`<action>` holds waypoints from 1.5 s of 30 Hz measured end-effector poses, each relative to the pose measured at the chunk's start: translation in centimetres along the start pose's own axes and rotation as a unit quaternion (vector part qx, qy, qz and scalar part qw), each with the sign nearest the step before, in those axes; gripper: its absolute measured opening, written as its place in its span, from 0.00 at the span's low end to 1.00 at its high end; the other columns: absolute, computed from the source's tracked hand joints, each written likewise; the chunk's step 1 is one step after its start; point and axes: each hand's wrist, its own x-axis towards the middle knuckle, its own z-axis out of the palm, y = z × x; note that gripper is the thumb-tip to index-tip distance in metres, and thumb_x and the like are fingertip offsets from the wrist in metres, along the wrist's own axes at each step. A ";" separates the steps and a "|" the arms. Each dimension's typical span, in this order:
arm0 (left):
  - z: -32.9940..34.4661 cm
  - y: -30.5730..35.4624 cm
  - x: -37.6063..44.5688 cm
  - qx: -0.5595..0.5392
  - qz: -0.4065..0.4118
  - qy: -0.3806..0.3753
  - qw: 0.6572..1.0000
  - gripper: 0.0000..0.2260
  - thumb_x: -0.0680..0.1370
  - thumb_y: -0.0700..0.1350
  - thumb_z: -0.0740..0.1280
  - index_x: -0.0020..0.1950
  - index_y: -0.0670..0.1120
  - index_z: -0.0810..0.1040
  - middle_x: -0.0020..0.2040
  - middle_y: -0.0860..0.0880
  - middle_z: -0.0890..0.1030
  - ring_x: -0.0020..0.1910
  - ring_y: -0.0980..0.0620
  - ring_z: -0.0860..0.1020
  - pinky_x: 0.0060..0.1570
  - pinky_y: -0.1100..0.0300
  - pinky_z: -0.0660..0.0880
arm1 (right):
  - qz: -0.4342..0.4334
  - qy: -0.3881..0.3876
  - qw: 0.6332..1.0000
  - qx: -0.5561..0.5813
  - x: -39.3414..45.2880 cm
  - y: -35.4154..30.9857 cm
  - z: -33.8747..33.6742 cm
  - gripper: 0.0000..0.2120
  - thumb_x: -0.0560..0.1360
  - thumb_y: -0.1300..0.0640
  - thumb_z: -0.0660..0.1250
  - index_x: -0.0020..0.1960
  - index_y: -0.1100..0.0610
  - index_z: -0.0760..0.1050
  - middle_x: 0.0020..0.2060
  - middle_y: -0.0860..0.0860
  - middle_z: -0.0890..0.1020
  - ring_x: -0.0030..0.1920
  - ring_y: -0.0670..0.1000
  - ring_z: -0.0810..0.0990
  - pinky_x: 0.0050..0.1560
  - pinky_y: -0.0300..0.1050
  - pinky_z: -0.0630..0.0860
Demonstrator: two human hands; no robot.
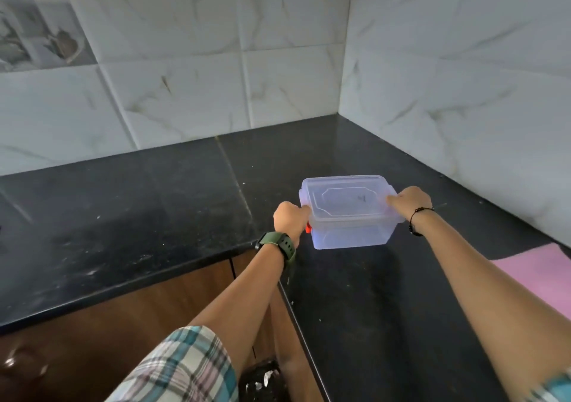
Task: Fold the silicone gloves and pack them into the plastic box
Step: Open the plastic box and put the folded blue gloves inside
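A clear plastic box (pixel 350 213) with its lid on stands on the black counter (pixel 154 203) in the corner. My left hand (pixel 290 220) grips the box's left end, where a small red latch (pixel 308 228) shows below the fingers. My right hand (pixel 409 200) grips the right end of the lid. A flat pink thing (pixel 539 281), perhaps a silicone glove, lies on the counter at the right edge, partly hidden by my right forearm. I see nothing inside the box.
White marbled tile walls (pixel 216 61) close the corner behind and to the right of the box. Brown wooden cabinet fronts (pixel 148 312) run below the counter edge. A dark object with white specks (pixel 262 380) sits low by the cabinet.
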 end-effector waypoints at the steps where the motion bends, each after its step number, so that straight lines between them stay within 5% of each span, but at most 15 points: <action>1: 0.2 0.1 0.1 -0.010 -0.010 -0.010 1.000 0.09 0.74 0.38 0.61 0.33 0.39 0.70 0.33 0.43 0.75 0.30 0.48 0.72 0.37 0.56 0.75 | 0.010 0.001 1.000 -0.004 0.3 -0.1 0.1 0.16 0.71 0.61 0.63 0.27 0.59 0.64 0.27 0.54 0.69 0.30 0.55 0.70 0.25 0.40 0.61; 5: 1.2 0.9 0.1 -0.014 -0.007 0.001 1.000 0.11 0.73 0.36 0.64 0.33 0.42 0.65 0.31 0.48 0.69 0.29 0.51 0.70 0.25 0.63 0.68 | 0.029 0.025 0.999 0.005 0.1 0.7 -0.8 0.15 0.69 0.64 0.64 0.27 0.60 0.64 0.26 0.54 0.69 0.29 0.55 0.70 0.25 0.39 0.61; 11: 4.6 3.0 -3.8 0.038 0.086 -0.066 0.993 0.16 0.74 0.36 0.64 0.28 0.43 0.64 0.30 0.49 0.68 0.27 0.52 0.67 0.26 0.63 0.65 | 0.093 0.086 0.989 0.069 -7.5 6.2 -7.2 0.14 0.69 0.63 0.66 0.28 0.61 0.64 0.26 0.53 0.68 0.31 0.54 0.69 0.28 0.40 0.62; 13: 6.4 3.4 -6.2 0.071 0.125 -0.113 0.983 0.17 0.73 0.36 0.64 0.26 0.44 0.62 0.28 0.49 0.67 0.26 0.52 0.65 0.27 0.62 0.63 | 0.128 0.127 0.980 0.085 -12.4 9.4 -9.2 0.09 0.70 0.61 0.67 0.34 0.64 0.72 0.29 0.57 0.74 0.36 0.56 0.73 0.32 0.42 0.66; 16: 9.4 3.0 -10.4 0.134 0.176 -0.190 0.957 0.14 0.71 0.37 0.65 0.27 0.43 0.65 0.28 0.47 0.66 0.26 0.50 0.63 0.29 0.60 0.62 | 0.196 0.175 0.959 0.110 -19.7 14.1 -11.3 0.13 0.70 0.58 0.68 0.41 0.70 0.78 0.39 0.65 0.82 0.44 0.61 0.81 0.45 0.48 0.76; 21: 13.9 1.1 -16.1 0.198 0.229 -0.260 0.917 0.04 0.71 0.37 0.66 0.37 0.37 0.77 0.35 0.41 0.72 0.34 0.46 0.70 0.35 0.57 0.67 | 0.265 0.204 0.937 0.101 -26.6 19.4 -13.2 0.14 0.69 0.60 0.68 0.28 0.61 0.68 0.30 0.60 0.75 0.34 0.54 0.75 0.33 0.42 0.67; 23: 14.9 0.7 -17.2 0.212 0.232 -0.270 0.910 0.05 0.71 0.37 0.66 0.37 0.36 0.75 0.35 0.40 0.71 0.35 0.46 0.70 0.35 0.57 0.67 | 0.274 0.196 0.937 0.098 -27.6 20.5 -13.5 0.15 0.69 0.60 0.69 0.28 0.58 0.67 0.30 0.58 0.75 0.34 0.55 0.76 0.31 0.41 0.68; 25: 15.6 0.8 -17.9 0.227 0.240 -0.270 0.905 0.10 0.71 0.37 0.65 0.32 0.37 0.69 0.32 0.42 0.69 0.36 0.46 0.69 0.32 0.58 0.64 | 0.286 0.181 0.934 0.115 -28.0 20.8 -13.7 0.09 0.70 0.60 0.69 0.33 0.60 0.71 0.39 0.62 0.80 0.42 0.57 0.81 0.41 0.45 0.77; 28: 16.3 1.4 -18.2 0.230 0.233 -0.298 0.897 0.15 0.72 0.35 0.64 0.28 0.42 0.61 0.30 0.45 0.64 0.37 0.47 0.66 0.30 0.61 0.57 | 0.296 0.197 0.926 0.126 -28.2 20.9 -14.3 0.13 0.69 0.62 0.68 0.30 0.59 0.67 0.38 0.61 0.77 0.41 0.56 0.77 0.39 0.45 0.73; 35: 16.0 2.7 -18.1 0.156 0.179 -0.386 0.891 0.13 0.66 0.35 0.66 0.30 0.43 0.62 0.36 0.43 0.68 0.41 0.46 0.71 0.45 0.50 0.74 | 0.320 0.201 0.924 0.060 -27.8 20.3 -14.4 0.14 0.72 0.65 0.62 0.30 0.58 0.63 0.35 0.58 0.73 0.45 0.57 0.75 0.45 0.48 0.73; 38: 16.1 3.4 -18.0 0.165 0.168 -0.405 0.884 0.12 0.69 0.32 0.65 0.32 0.42 0.64 0.42 0.41 0.72 0.41 0.45 0.74 0.49 0.46 0.79 | 0.322 0.205 0.924 0.028 -27.7 19.1 -14.7 0.05 0.73 0.64 0.61 0.44 0.64 0.74 0.39 0.58 0.75 0.44 0.55 0.73 0.43 0.44 0.69; 40: 16.2 3.9 -17.8 0.156 0.148 -0.434 0.875 0.10 0.70 0.32 0.65 0.34 0.41 0.66 0.42 0.41 0.71 0.45 0.43 0.75 0.55 0.45 0.78 | 0.329 0.192 0.925 0.015 -27.6 18.8 -14.9 0.12 0.73 0.62 0.62 0.54 0.65 0.75 0.48 0.62 0.79 0.47 0.57 0.76 0.45 0.46 0.71; 43: 15.8 5.1 -17.8 0.163 0.147 -0.456 0.862 0.05 0.71 0.33 0.65 0.40 0.38 0.69 0.37 0.44 0.67 0.46 0.43 0.73 0.57 0.40 0.77 | 0.329 0.194 0.923 0.038 -28.1 18.7 -15.0 0.03 0.72 0.62 0.62 0.42 0.62 0.73 0.44 0.60 0.76 0.47 0.57 0.76 0.44 0.46 0.71; 45: 15.4 5.8 -18.0 0.140 0.126 -0.485 0.854 0.07 0.72 0.33 0.65 0.48 0.37 0.69 0.41 0.42 0.69 0.47 0.44 0.73 0.59 0.43 0.77 | 0.330 0.214 0.914 0.099 -28.4 19.5 -15.0 0.11 0.72 0.65 0.61 0.32 0.59 0.65 0.38 0.59 0.73 0.45 0.56 0.73 0.43 0.49 0.75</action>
